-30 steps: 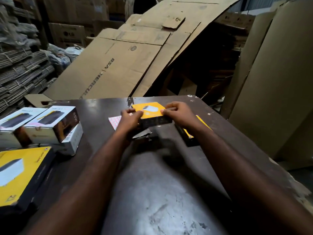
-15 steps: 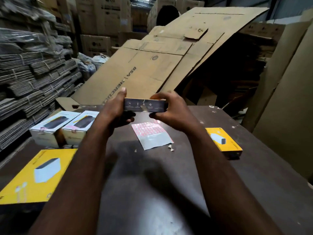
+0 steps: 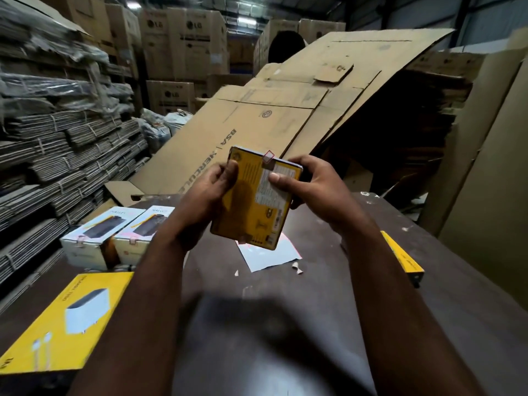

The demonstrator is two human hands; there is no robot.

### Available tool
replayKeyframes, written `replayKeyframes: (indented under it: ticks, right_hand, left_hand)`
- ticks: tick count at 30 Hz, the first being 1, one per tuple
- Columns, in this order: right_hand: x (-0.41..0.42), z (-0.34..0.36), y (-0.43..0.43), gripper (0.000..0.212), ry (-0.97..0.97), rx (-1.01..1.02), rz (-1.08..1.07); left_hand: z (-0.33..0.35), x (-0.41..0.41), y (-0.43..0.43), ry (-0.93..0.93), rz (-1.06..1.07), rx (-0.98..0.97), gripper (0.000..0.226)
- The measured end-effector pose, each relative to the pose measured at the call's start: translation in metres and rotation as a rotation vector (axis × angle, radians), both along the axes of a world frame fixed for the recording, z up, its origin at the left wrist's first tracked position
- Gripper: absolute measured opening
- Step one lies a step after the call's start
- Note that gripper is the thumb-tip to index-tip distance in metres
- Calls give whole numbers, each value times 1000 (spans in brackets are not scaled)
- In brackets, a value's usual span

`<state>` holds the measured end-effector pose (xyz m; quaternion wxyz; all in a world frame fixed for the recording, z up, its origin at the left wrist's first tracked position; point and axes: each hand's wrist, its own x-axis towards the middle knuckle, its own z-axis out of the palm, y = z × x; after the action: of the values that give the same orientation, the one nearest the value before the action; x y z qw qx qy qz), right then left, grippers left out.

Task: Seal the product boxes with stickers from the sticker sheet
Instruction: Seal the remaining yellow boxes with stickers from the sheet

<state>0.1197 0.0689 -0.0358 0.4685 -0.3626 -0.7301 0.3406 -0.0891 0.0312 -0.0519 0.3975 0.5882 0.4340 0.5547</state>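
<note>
I hold a small yellow product box (image 3: 251,207) up above the dark table (image 3: 285,324), its printed back facing me. My left hand (image 3: 211,192) grips its left edge with the thumb on the face. My right hand (image 3: 308,184) grips the right edge, thumb pressed on the white label. A red-and-white sticker (image 3: 268,158) wraps over the box's top edge. The sticker sheet (image 3: 268,257) lies flat on the table beneath the box, partly hidden by it.
Two white product boxes (image 3: 114,235) stand at the left; a large yellow box (image 3: 65,318) lies near left. Another yellow box (image 3: 401,257) sits right of my forearm. Paper scraps (image 3: 297,267) lie by the sheet. Flattened cardboard and stacked cartons surround the table.
Both hands lifted the box off the table and turned it, from edge-on to its back facing me. The camera view tilted upward.
</note>
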Motion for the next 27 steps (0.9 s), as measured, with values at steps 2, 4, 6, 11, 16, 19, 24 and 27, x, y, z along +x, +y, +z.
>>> replayKeyframes:
  ticks: [2, 4, 6, 11, 16, 19, 24, 27]
  right_hand:
    - [1, 2, -3, 43, -37, -8, 13]
    - [1, 5, -4, 45, -112, 49, -29]
    - [0, 8, -6, 42, -151, 171, -121]
    - [-3, 11, -9, 25, -108, 306, -237]
    - [-8, 12, -11, 13, -57, 221, -177]
    - [-9, 12, -12, 6, -63, 224, -190]
    - [-9, 11, -13, 8, -114, 255, -223]
    - [-11, 9, -12, 5, -159, 296, -252]
  left_hand:
    - [-2, 6, 1, -14, 20, 30, 50]
    - [-2, 10, 1, -42, 52, 50, 50]
    - [-2, 14, 1, -28, 98, 51, 49]
    - [0, 16, 1, 81, 185, 70, 44]
    - [-1, 17, 4, 179, 186, 74, 42]
    - [-1, 19, 6, 217, 193, 67, 29]
    - [-4, 19, 9, 241, 225, 51, 41]
    - [-5, 20, 10, 257, 250, 35, 60]
